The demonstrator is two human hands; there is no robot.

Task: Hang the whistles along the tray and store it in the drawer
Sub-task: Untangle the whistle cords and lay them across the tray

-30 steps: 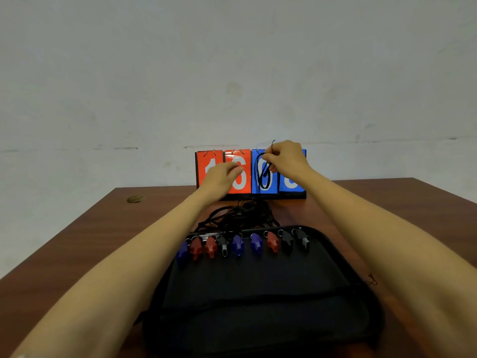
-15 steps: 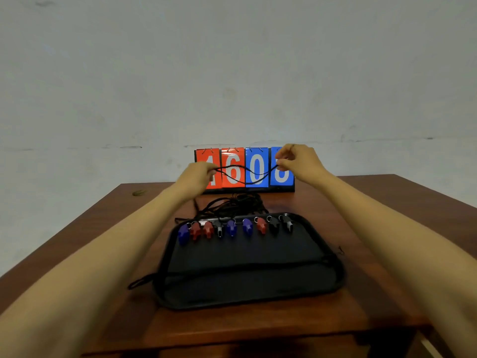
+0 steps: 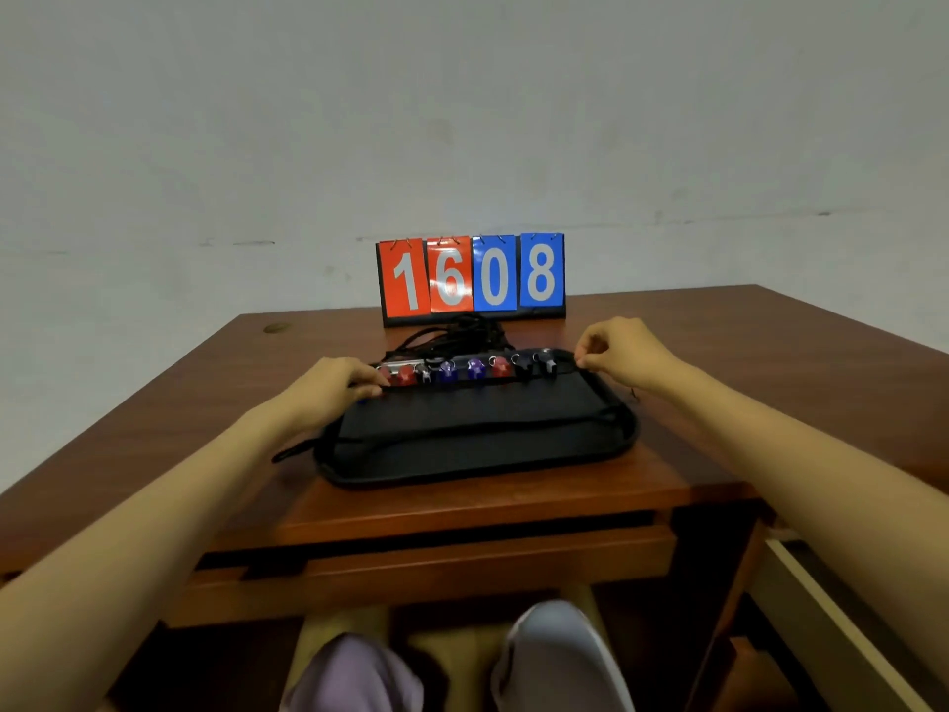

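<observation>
A black tray [image 3: 462, 475] lies on the wooden table. Along its far rim hangs a row of several whistles [image 3: 447, 371], red, blue, purple and black. Their black cords [image 3: 462, 334] lie piled behind the rim. My left hand [image 3: 334, 385] is at the tray's far-left corner, fingers curled on one end of a thin black cord, and it hides the leftmost whistles. At the far-right corner, my right hand [image 3: 621, 354] pinches the cord's other end between thumb and forefinger. The cord seems to run low across the row.
A scoreboard [image 3: 472, 280] reading 1608 stands behind the cords at the table's far edge. A wooden drawer front [image 3: 436, 562] sits under the tabletop, facing me. A pale rail [image 3: 821, 608] shows at lower right. My shoes [image 3: 560, 655] are under the table.
Both hands have come down from in front of the scoreboard to the tray's far corners, carrying the stretched cord. The camera has pulled back, and the drawer front is now in view.
</observation>
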